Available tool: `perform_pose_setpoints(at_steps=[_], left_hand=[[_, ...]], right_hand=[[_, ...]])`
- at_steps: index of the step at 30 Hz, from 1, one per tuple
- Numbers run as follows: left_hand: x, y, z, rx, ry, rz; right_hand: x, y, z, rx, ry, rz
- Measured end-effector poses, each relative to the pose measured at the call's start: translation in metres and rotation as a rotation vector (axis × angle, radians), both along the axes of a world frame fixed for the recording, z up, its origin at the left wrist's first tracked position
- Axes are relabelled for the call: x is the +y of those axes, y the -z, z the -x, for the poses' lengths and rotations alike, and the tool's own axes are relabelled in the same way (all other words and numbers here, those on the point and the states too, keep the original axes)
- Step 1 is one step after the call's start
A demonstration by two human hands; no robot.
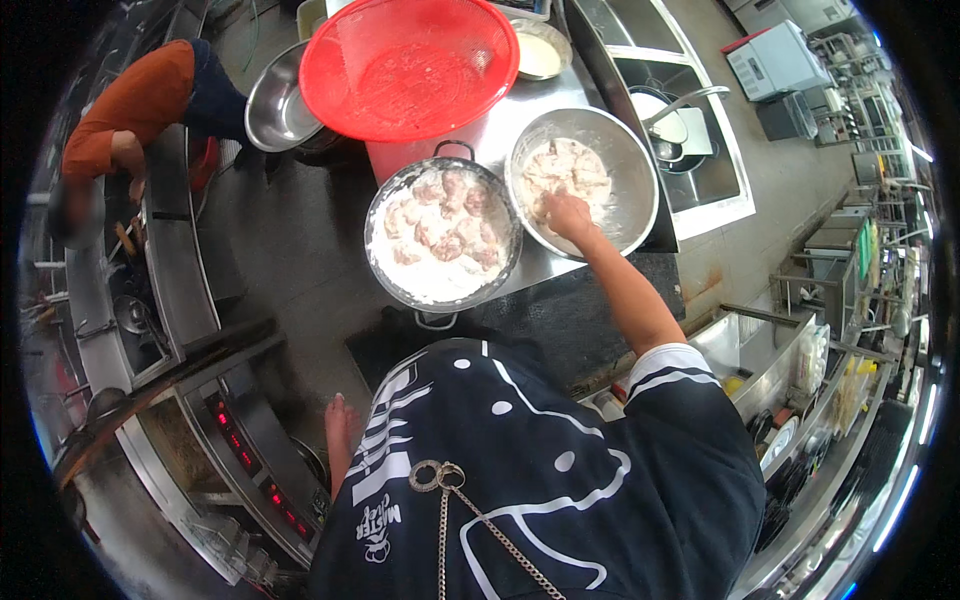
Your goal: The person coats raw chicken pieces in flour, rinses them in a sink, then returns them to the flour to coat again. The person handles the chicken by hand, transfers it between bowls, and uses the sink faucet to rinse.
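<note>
My right hand (pixel 568 213) reaches into a large stainless steel bowl (pixel 634 161) and touches flour-coated pieces (pixel 568 166), perhaps raw meat. Its fingertips are partly lost against the pale coating, so whether they close on a piece is unclear. Left of that bowl stands a round two-handled metal pan (pixel 373 259) with several raw meat pieces (pixel 448 229) in white flour. My left hand (pixel 341 414) hangs low beside my body, away from both vessels; it seems to hold nothing, its fingers loosely together.
A red plastic colander (pixel 412 71) lies behind the pan, beside an empty metal bowl (pixel 281 105). A bowl of pale liquid (pixel 537 55) stands farther back. The sink (pixel 701 180) with its faucet is at the right. Another person (pixel 135 105) bends over a counter at the left.
</note>
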State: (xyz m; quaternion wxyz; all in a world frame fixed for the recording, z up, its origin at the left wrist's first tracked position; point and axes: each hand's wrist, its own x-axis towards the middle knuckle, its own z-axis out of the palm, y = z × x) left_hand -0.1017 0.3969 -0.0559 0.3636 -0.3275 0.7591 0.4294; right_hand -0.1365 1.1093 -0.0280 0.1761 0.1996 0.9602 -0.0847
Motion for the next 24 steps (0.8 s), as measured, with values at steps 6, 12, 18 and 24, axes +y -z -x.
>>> perform_pose_setpoints(at_steps=[6,12,18,24], left_hand=[[-0.008,0.011,-0.002,0.108,0.173,-0.073],[-0.014,0.021,-0.019,-0.082,0.059,0.012],[-0.02,0.025,-0.013,-0.134,0.029,-0.075],[-0.015,0.025,-0.01,-0.085,-0.133,-0.115]], right_hand=[[0.017,-0.038,-0.005,0.078,0.08,0.118],[-0.01,-0.144,-0.004,0.283,0.162,0.196],[-0.096,-0.136,0.026,0.357,0.055,0.399],[-0.218,-0.063,0.059,0.043,-0.134,0.402]])
